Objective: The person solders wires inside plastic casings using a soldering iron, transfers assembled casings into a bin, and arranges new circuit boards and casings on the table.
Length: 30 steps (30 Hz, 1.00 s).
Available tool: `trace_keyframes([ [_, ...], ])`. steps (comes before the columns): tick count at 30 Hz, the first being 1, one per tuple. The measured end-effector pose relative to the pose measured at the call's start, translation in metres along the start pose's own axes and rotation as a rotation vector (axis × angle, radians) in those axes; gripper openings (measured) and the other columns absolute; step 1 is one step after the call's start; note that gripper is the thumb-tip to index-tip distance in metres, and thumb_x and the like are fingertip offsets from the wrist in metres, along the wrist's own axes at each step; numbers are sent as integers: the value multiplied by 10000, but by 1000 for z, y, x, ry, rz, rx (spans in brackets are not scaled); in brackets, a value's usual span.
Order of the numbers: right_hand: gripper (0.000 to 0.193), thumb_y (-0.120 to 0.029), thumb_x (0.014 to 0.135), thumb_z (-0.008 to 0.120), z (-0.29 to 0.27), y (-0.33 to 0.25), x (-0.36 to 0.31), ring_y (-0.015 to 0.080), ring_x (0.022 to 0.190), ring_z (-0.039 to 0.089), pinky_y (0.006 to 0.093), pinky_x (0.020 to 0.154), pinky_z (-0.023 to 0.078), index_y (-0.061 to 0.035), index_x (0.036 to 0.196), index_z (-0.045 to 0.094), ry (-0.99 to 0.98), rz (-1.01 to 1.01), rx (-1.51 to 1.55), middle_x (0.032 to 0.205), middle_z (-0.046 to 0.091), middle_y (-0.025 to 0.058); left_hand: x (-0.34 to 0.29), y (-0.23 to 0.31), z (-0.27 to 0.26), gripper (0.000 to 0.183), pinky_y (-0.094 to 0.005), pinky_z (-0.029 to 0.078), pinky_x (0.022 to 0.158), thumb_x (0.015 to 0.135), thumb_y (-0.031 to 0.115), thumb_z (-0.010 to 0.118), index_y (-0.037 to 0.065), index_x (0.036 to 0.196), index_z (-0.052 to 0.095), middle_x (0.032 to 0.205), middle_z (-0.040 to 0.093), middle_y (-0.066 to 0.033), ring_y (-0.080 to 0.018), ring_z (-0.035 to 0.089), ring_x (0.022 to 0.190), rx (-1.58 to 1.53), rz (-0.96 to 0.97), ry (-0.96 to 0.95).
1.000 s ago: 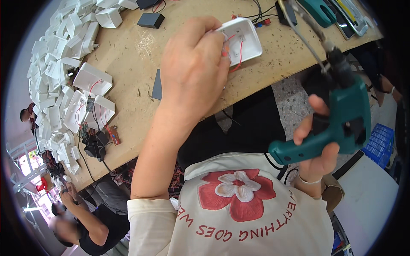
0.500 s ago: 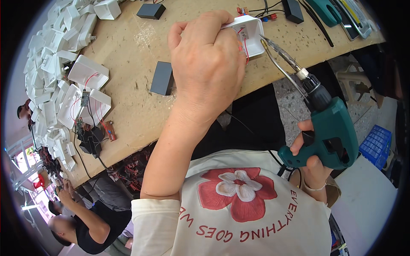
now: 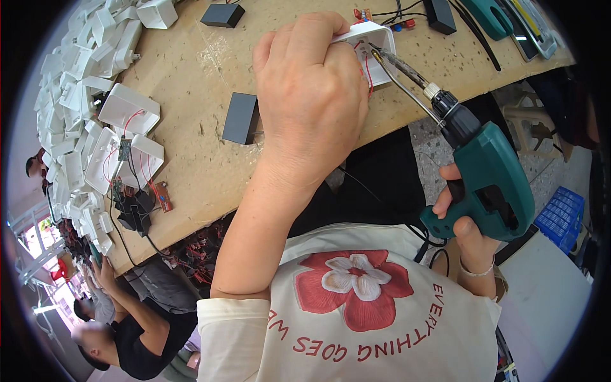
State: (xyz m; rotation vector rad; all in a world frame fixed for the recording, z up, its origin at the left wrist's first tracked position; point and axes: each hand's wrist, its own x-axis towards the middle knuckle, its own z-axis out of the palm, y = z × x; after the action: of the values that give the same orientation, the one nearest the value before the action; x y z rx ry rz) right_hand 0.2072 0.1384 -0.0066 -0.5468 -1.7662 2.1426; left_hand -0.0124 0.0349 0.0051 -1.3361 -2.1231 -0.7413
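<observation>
My left hand (image 3: 312, 89) is closed on a white plastic housing (image 3: 384, 71) near the table's edge, its open side facing right. Red wires (image 3: 370, 73) and small metal contacts show inside the housing. In my right hand (image 3: 455, 204) is a green soldering gun (image 3: 493, 181), its handle gripped with a finger at the black trigger. The gun's metal tip and the thin curved feed tube (image 3: 407, 93) reach into the housing, beside the contacts. Whether the tip touches a contact I cannot tell. My left fingertips are partly hidden behind the hand.
White housings (image 3: 76, 95) are heaped along the left. Nearer lie opened housings with wired circuit boards (image 3: 125, 149). Dark boxes (image 3: 240, 119) rest on the table (image 3: 197, 159). Another green tool (image 3: 487, 18) lies at the far right, a blue crate (image 3: 560, 219) below. A co-worker (image 3: 137, 337) sits at lower left.
The soldering gun has moved left and slightly up, bringing its tip from the housing's right edge into its inside. My left hand and the housing have barely shifted.
</observation>
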Motion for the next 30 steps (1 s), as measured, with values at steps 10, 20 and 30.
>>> trace_keyframes([
  [10, 608, -234, 750, 726, -3, 1, 8, 100, 762, 556, 219, 638, 465, -1, 1237, 447, -36, -47, -14, 1167, 536, 156, 10, 5, -12, 147, -346, 420, 716, 610, 20, 610, -15, 750, 584, 892, 575, -99, -260, 554, 793, 24, 18, -50],
  [20, 677, -381, 717, 739, 7, -10, 13, 103, 631, 547, 205, 544, 451, 59, 1151, 464, 94, -10, -152, 953, 568, 129, 4, 5, -7, 138, -337, 415, 741, 581, 15, 611, -8, 717, 613, 911, 584, -65, -230, 557, 804, 154, 107, -24],
  [30, 638, -362, 718, 739, 1, -11, 13, 111, 632, 533, 220, 537, 437, 55, 1122, 473, 48, 8, -199, 913, 550, 112, 3, 4, -7, 133, -341, 414, 736, 582, 14, 603, -7, 714, 605, 907, 578, -69, -233, 555, 806, 153, 107, -3],
])
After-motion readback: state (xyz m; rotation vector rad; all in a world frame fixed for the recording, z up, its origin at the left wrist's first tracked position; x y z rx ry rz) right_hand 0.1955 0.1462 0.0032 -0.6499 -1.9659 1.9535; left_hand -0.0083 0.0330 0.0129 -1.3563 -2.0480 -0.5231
